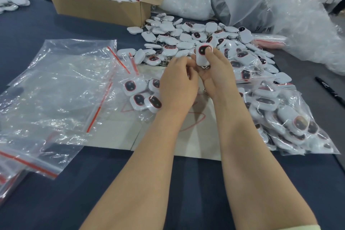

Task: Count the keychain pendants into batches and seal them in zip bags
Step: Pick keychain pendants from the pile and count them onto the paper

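My right hand [217,73] grips one white keychain pendant [202,56] with a dark red-rimmed oval face, thumb pressed on that face. My left hand [178,84] is right beside it, fingers curled toward the pendant's lower end; what they touch is hidden. A loose pile of the same pendants [188,37] lies just beyond both hands. Three or so pendants [140,91] sit in a small group left of my left hand. Empty zip bags [57,87] with red seal strips lie flat at the left. Filled zip bags [291,117] are stacked at the right.
A cardboard box [97,8] holding more pendants, with a red sign behind it, stands at the back. Large clear plastic bags [261,0] bulk up at the back right. A black marker [330,89] lies at the right edge. White paper [186,136] covers the dark table under my forearms.
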The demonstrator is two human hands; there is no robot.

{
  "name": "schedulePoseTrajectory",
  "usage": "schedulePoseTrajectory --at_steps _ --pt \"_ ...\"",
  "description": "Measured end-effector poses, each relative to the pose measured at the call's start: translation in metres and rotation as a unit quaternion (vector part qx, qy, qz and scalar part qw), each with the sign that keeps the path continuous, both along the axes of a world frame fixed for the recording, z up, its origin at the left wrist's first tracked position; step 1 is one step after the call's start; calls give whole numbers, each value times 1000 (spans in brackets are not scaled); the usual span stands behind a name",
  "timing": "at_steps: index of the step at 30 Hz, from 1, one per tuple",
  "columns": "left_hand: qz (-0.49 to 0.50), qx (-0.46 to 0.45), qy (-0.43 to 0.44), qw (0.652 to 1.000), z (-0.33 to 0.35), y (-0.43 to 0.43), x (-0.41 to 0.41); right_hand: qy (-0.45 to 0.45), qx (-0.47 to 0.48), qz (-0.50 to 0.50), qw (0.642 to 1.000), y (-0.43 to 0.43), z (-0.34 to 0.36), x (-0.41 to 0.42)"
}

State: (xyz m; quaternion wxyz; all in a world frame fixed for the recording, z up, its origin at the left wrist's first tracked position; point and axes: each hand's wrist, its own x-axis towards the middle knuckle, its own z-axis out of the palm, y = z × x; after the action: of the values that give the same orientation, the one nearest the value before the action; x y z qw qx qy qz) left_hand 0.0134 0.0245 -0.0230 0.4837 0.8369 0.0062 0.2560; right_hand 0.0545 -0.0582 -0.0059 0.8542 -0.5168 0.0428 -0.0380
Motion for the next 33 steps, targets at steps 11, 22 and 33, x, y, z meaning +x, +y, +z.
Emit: schedulePoseTrajectory --at_steps 11,22,33 --pt "9 -86 11 996 8 3 -1 -17 -142 4 990 -2 8 -3" --pt "24 -136 -24 990 13 4 -2 9 -277 36 960 -2 21 -7" --pt "24 -96 -118 988 18 2 -6 -19 -381 78 921 -4 30 -9"
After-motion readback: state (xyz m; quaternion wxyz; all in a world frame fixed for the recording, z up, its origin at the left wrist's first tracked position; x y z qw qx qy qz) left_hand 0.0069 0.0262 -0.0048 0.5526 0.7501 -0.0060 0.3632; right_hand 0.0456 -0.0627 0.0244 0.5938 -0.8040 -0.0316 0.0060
